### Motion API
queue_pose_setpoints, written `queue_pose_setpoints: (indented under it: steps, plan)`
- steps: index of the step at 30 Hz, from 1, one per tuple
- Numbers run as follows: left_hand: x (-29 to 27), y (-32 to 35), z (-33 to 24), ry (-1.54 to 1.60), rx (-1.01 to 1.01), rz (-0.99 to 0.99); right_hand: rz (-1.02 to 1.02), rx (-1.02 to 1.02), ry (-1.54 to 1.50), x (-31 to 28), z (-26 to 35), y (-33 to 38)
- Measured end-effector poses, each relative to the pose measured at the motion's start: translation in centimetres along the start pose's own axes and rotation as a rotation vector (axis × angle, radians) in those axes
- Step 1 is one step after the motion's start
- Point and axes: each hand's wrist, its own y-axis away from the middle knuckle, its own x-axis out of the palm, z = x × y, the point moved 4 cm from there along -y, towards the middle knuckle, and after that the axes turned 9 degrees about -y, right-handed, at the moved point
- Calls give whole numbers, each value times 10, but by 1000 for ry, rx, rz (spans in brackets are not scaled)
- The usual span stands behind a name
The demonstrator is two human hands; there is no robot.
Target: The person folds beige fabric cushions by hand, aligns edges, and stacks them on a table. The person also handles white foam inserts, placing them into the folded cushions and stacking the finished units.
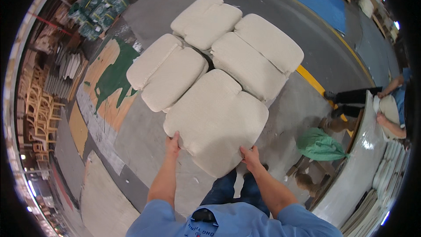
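The cushion [215,120], pinched at six o'clock by left hand [173,144] and right hand [251,156], fingers seemingly curled underneath, wants level, even support.

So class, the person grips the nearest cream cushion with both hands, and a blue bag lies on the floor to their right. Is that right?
Not quite: the bag is green, not blue. The head view shows it on the floor to the person's right, while the left hand and right hand both grip the nearest cream cushion.
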Motion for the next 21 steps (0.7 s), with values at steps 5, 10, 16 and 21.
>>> queue_pose_setpoints:
  steps: [5, 10, 16, 21]
  plan:
    - [1, -15, -25, -62, 36, -101, -51, 14, 68, 35, -16, -6]
    - [36, 10, -60, -375, 83, 11, -47, 110, 311, -1, -23, -31]
    - [48, 76, -72, -520, 658, -380, 10, -295, 775, -89, 1, 27]
    - [160, 120, -63, -806, 1238, -154, -408, -164, 730, -266, -68, 115]
